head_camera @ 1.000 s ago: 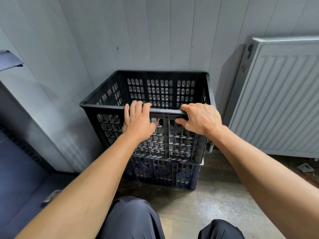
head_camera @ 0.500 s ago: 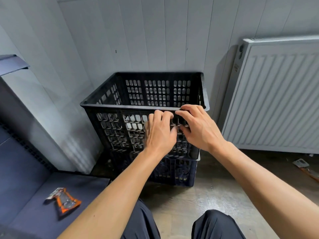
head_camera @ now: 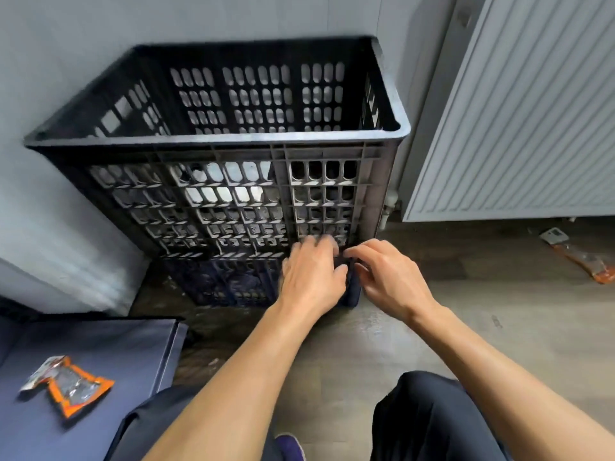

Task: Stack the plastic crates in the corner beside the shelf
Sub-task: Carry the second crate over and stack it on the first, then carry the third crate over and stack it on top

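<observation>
My left hand (head_camera: 311,272) has slid down the top crate (head_camera: 279,151), fingers flat on it. My right hand (head_camera: 391,279) curls at its lower corner, grip unclear. It sits on the bottom crate (head_camera: 229,282) against the wall (head_camera: 233,18), so I'm likely seating it.

Matt black plastic crate (head_camera: 229,194); worn wooden floor (head_camera: 416,331)

The upper crate (head_camera: 219,201) is black, with a regular grid of oval slots; the lower crate (head_camera: 233,281) is dark blue. The radiator (head_camera: 519,111) is white with vertical ribs; the wall (head_camera: 233,18) is pale grey; the floor (head_camera: 466,311) shows grey-brown wood grain. My trousers (head_camera: 429,417) are dark; the pad (head_camera: 100,344) is navy; the packet (head_camera: 66,384) is orange and silver.
</observation>
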Available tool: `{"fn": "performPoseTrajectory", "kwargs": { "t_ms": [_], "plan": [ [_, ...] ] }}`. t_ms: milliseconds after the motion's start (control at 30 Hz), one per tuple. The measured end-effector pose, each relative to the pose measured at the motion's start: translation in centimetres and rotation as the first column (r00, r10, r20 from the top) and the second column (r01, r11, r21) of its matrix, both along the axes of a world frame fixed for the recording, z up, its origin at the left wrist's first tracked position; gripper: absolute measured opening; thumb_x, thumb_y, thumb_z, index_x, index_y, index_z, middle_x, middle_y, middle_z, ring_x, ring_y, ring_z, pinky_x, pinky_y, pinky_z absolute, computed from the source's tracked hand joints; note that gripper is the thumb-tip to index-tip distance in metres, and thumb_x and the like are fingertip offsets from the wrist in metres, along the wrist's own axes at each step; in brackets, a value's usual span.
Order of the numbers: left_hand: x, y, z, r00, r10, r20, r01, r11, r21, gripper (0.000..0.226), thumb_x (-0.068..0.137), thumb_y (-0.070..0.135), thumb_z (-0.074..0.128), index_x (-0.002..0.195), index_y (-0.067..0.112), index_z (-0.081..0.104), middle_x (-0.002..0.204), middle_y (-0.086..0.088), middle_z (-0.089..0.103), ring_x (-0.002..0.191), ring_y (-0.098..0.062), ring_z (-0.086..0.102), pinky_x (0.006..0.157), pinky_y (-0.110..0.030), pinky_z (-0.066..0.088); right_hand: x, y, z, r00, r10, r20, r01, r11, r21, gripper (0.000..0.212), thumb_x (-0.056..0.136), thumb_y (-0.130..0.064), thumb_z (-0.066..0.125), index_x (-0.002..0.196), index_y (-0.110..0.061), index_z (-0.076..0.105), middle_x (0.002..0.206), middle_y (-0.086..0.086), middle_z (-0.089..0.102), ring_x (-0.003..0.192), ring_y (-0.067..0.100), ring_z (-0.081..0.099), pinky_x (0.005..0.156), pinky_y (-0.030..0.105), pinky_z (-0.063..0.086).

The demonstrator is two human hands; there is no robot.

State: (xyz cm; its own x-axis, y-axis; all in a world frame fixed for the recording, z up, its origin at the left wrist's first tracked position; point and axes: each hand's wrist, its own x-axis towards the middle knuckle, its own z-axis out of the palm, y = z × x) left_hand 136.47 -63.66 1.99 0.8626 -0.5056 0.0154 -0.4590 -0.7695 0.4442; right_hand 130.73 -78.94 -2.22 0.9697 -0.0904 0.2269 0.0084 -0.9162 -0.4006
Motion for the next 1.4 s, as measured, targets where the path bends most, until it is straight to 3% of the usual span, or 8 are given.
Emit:
{"fn": "performPoseTrajectory", "kwargs": {
  "t_ms": [233, 400, 533, 800, 900, 1100, 1400],
  "plan": [
    [-2.0, -1.6, -3.3, 0.981, -0.074, -0.179, 0.098, 0.986, 0.133, 0.034, 0.092, 0.032, 0.060, 0.121, 0.019, 0.048, 0.120, -0.007, 0.051, 0.116, -0.029, 0.047, 0.089, -0.044, 0.045, -3.1, 1.4, -2.1, 0.952, -0.199, -0.231, 0.241, 0.955, 0.171, 0.033, 0.090, -0.022, 0.054, 0.121, -0.035, 0.059, 0.115, -0.010, 0.062, 0.110, 0.016, 0.054, 0.081, 0.040, 0.052],
    [-7.4, -1.6, -3.4, 0.945, -0.177, -0.275, 0.202, 0.977, 0.067, 0.043, 0.090, 0.032, 0.060, 0.131, 0.023, 0.047, 0.121, -0.004, 0.050, 0.114, -0.026, 0.047, 0.093, -0.040, 0.044, -9.0, 1.7, -0.5, 0.877, -0.267, -0.399, 0.371, 0.904, 0.213, 0.037, 0.089, -0.021, 0.055, 0.125, -0.028, 0.058, 0.118, -0.003, 0.062, 0.112, 0.021, 0.055, 0.086, 0.040, 0.051],
    [-12.6, -0.5, -1.8, 0.883, -0.181, -0.434, 0.205, 0.979, 0.009, 0.050, 0.093, 0.033, 0.059, 0.140, 0.023, 0.044, 0.128, -0.003, 0.048, 0.118, -0.023, 0.045, 0.097, -0.036, 0.042, -14.4, 1.4, 3.0, 0.798, -0.275, -0.536, 0.429, 0.884, 0.185, 0.040, 0.092, -0.025, 0.054, 0.132, -0.025, 0.054, 0.123, -0.001, 0.060, 0.118, 0.022, 0.051, 0.089, 0.039, 0.050],
    [-20.0, -0.5, 6.4, 0.798, -0.264, -0.541, 0.361, 0.929, 0.078, 0.052, 0.093, 0.032, 0.059, 0.141, 0.021, 0.043, 0.127, -0.004, 0.048, 0.120, -0.024, 0.047, 0.099, -0.042, 0.043, -23.7, 0.5, 13.0, 0.659, -0.268, -0.703, 0.519, 0.839, 0.167, 0.044, 0.095, -0.030, 0.052, 0.139, -0.026, 0.046, 0.130, 0.001, 0.054, 0.125, 0.023, 0.046, 0.097, 0.040, 0.046],
    [-21.5, -1.0, 9.2, 0.746, -0.310, -0.589, 0.468, 0.874, 0.133, 0.052, 0.093, 0.034, 0.056, 0.141, 0.023, 0.040, 0.128, -0.003, 0.047, 0.120, -0.026, 0.048, 0.101, -0.044, 0.041, -26.5, 0.1, 16.3, 0.605, -0.292, -0.741, 0.561, 0.817, 0.136, 0.045, 0.096, -0.030, 0.050, 0.140, -0.026, 0.044, 0.129, 0.002, 0.054, 0.126, 0.023, 0.045, 0.097, 0.039, 0.045],
    [-21.7, -2.1, 13.3, 0.606, -0.481, -0.634, 0.718, 0.674, 0.175, 0.053, 0.096, 0.038, 0.050, 0.145, 0.025, 0.033, 0.132, 0.000, 0.042, 0.123, -0.025, 0.045, 0.098, -0.042, 0.043, -30.3, -1.2, 20.6, 0.470, -0.329, -0.819, 0.676, 0.731, 0.094, 0.046, 0.097, -0.030, 0.049, 0.142, -0.026, 0.041, 0.132, 0.004, 0.053, 0.128, 0.025, 0.045, 0.100, 0.041, 0.044],
    [-21.6, -8.5, 15.8, 0.529, -0.622, -0.577, 0.831, 0.518, 0.204, 0.052, 0.097, 0.040, 0.050, 0.144, 0.023, 0.035, 0.131, -0.005, 0.046, 0.122, -0.026, 0.045, 0.098, -0.040, 0.044, -34.6, -3.6, 22.6, 0.353, -0.421, -0.836, 0.842, 0.533, 0.087, 0.046, 0.098, -0.030, 0.048, 0.144, -0.027, 0.040, 0.132, 0.005, 0.053, 0.129, 0.024, 0.044, 0.100, 0.040, 0.043]
  ]
}}
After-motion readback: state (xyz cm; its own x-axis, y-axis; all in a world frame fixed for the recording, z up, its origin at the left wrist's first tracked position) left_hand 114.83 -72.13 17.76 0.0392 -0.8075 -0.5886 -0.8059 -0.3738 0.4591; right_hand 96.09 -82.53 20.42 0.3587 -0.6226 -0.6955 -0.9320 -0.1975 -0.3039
